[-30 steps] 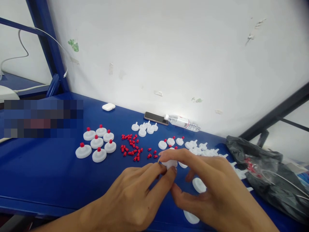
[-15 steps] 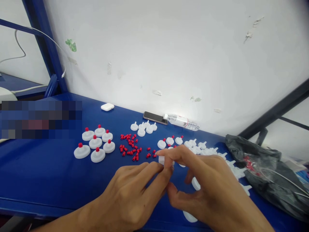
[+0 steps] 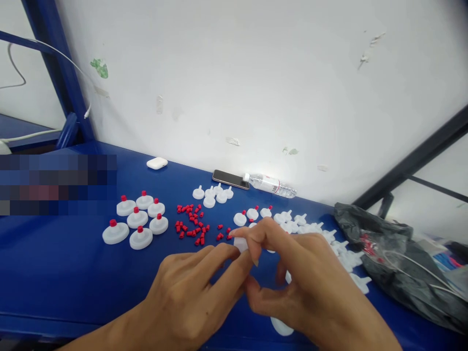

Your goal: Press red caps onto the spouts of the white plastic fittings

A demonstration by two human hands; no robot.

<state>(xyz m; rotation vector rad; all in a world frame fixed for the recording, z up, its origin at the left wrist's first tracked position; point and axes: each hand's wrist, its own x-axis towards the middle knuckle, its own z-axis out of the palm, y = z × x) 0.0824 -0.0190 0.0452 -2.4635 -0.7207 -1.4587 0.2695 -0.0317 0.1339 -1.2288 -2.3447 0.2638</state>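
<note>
A white plastic nozzle cap [image 3: 240, 243] is held between my two hands in front of the middle of the table; most of it is hidden by fingers. My left hand [image 3: 199, 292] has its fingers closed around it from the left. The curled index finger of my right hand [image 3: 296, 278] presses on it from the right, with the thumb lower down by the left fingertips. Just beyond lie loose small red tips [image 3: 190, 226]. White nozzle caps with red tips [image 3: 137, 218] stand in a group to the left. Plain white nozzle caps [image 3: 209, 201] stand farther back.
More white nozzle caps [image 3: 340, 251] spread along the right side, beside a dark plastic bag [image 3: 398, 258] with red pieces. A phone [image 3: 230, 179], a water bottle [image 3: 270, 185] and a white case [image 3: 157, 163] lie along the wall on the blue table [image 3: 73, 273].
The view has shifted slightly, so everything sits a little farther left. Both hands stay together on the white nozzle cap, with only a slight shift of the fingers.
</note>
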